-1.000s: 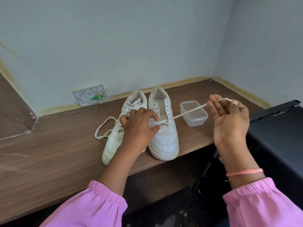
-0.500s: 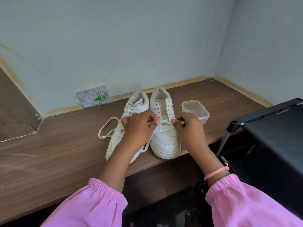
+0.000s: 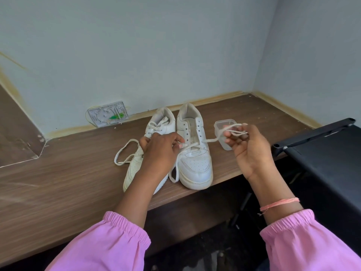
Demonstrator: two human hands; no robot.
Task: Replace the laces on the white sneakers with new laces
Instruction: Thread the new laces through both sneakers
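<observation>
1. At the centre of the frame, the right sneaker (image 3: pixel 193 153) stands on the counter (image 3: pixel 58 182), toe toward the camera. Most of its eyelets are bare, with one lace (image 3: pixel 210 140) crossing the lowest row.
2. The right hand (image 3: pixel 248 147), right of centre, has its fingers curled round a loop of that lace and holds it up and away from the shoe, just in front of the plastic container (image 3: pixel 224 130).
3. The left hand (image 3: pixel 158 151) rests on the shoe's left side. Its fingers are bent and appear to pinch the lace's other end near the lowest eyelets; that end trails down beside the toe.
4. Judged step: drawing the lace through the bottom row. It would go best pulled straight out from the eyelet while the left hand steadies the shoe, with both tails kept even.
5. The left sneaker (image 3: pixel 150 145), touching its partner, still wears a loose lace (image 3: pixel 125 153) looping out to the left.
6. The container sits close behind the pulling hand and could be knocked. A black rack (image 3: pixel 322 153) crowds the right edge, and a wall plate (image 3: pixel 108 116) is fixed at upper left.
</observation>
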